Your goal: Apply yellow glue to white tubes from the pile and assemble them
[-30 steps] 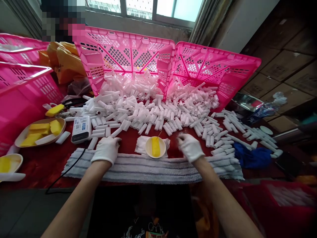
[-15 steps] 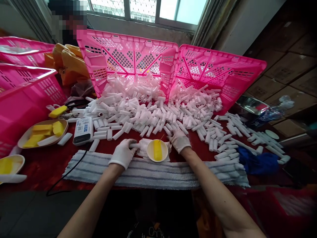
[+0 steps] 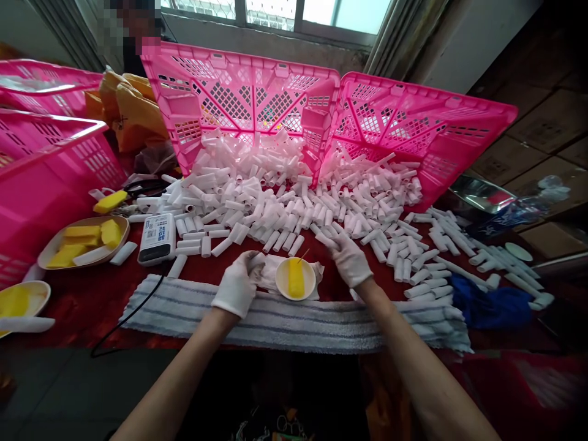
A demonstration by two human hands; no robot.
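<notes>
My left hand (image 3: 236, 283), in a white glove, is closed around a short white tube (image 3: 256, 262) just left of a small dish. That white dish (image 3: 280, 288) holds a yellow sponge block (image 3: 296, 278) with a thin stick beside it, and rests on a crumpled white cloth (image 3: 269, 274). To the dish's right, my gloved right hand (image 3: 351, 262) has its fingers closed on another white tube (image 3: 325, 239) at the front edge of the tube pile (image 3: 275, 208). The fingers partly hide both tubes.
Two tilted pink crates (image 3: 271, 73) stand behind the pile. A striped towel (image 3: 303, 324) lies along the near edge. At left are a white device with a cable (image 3: 157, 239) and a tray (image 3: 43, 257) of yellow sponges; at right lies a blue cloth (image 3: 489, 303).
The tube in my left hand has turned from pointing right to more upright. My right hand has drawn slightly right and now has a tube at its fingertips. The view has shifted a little.
</notes>
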